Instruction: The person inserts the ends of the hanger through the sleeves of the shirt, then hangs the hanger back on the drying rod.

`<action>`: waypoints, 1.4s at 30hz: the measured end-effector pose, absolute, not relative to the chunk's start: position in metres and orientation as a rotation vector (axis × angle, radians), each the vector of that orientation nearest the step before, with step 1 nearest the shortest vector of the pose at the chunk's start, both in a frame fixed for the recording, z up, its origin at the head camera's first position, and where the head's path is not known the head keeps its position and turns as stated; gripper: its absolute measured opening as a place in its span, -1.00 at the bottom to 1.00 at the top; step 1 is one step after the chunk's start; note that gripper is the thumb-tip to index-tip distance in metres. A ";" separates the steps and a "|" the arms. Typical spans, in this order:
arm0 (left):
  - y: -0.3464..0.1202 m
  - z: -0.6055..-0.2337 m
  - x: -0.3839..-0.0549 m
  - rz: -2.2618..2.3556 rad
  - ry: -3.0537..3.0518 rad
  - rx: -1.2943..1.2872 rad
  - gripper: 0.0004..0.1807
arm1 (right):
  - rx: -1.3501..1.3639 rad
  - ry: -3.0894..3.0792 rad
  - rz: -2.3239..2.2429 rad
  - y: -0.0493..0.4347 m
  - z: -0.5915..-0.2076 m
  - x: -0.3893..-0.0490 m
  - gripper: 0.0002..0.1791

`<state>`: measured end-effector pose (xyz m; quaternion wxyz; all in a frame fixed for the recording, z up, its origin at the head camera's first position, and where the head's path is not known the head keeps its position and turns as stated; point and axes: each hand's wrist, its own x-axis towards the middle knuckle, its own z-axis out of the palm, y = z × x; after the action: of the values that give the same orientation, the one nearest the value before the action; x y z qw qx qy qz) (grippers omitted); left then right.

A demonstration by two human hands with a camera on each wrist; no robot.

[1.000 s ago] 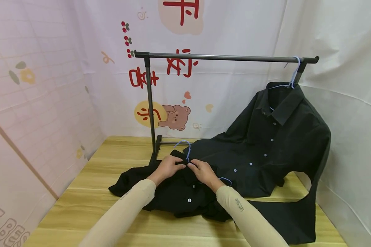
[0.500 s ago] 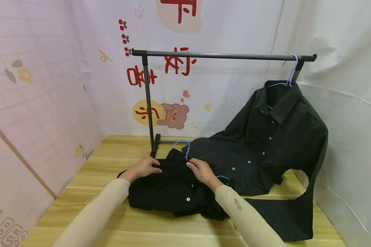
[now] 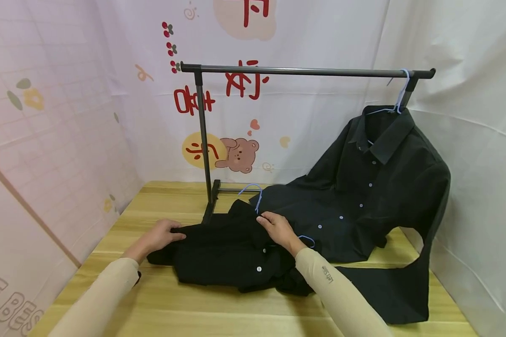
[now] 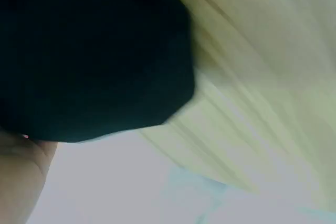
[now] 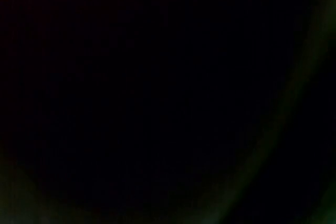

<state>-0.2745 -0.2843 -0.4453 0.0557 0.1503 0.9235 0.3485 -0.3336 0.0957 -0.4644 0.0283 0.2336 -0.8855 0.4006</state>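
Limp black shirt, pinched at two points in front of the rack

The black shirt (image 3: 219, 260) lies on the worktop (image 3: 194, 313), in front of the left foot of the rack (image 3: 303, 71). It looks light, soft and slack: likely to fold and trail rather than slip or break. The left grip (image 3: 160, 234) pinches its outer edge, left of the rack's foot; sleeve or shoulder, I cannot tell. The right grip (image 3: 279, 229) pinches near the collar, just beside the hook of a blue hanger (image 3: 260, 201); whether wire is caught too is hidden. That junction seems the best hold, being stiffest.

No box or basket shows; the nearest to one is the cloth around that hanger. At the rack's right end, another shirt (image 3: 405, 187) hangs on its own hanger, its lower part spread on the worktop.
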 end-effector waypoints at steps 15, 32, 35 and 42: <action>-0.356 -0.440 -0.242 1.134 2.736 0.320 -0.80 | 0.699 -2.711 1.219 0.097 -0.468 -0.337 -0.71; -0.380 -0.437 -0.227 1.756 2.534 0.142 -0.71 | 0.640 -2.757 1.218 0.096 -0.469 -0.335 -0.71; -0.377 -0.427 -0.230 2.109 2.252 0.268 -0.75 | 0.646 -2.756 1.239 0.095 -0.468 -0.336 -0.69; -0.372 -0.406 -0.235 2.088 2.377 0.277 -0.78 | 0.639 -2.773 1.214 0.095 -0.471 -0.336 -0.70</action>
<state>-0.2349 -0.3725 -0.4056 -0.0171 0.0872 0.7483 0.6573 -0.3356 0.0952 -0.4711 0.0238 0.2064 -0.8961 0.3923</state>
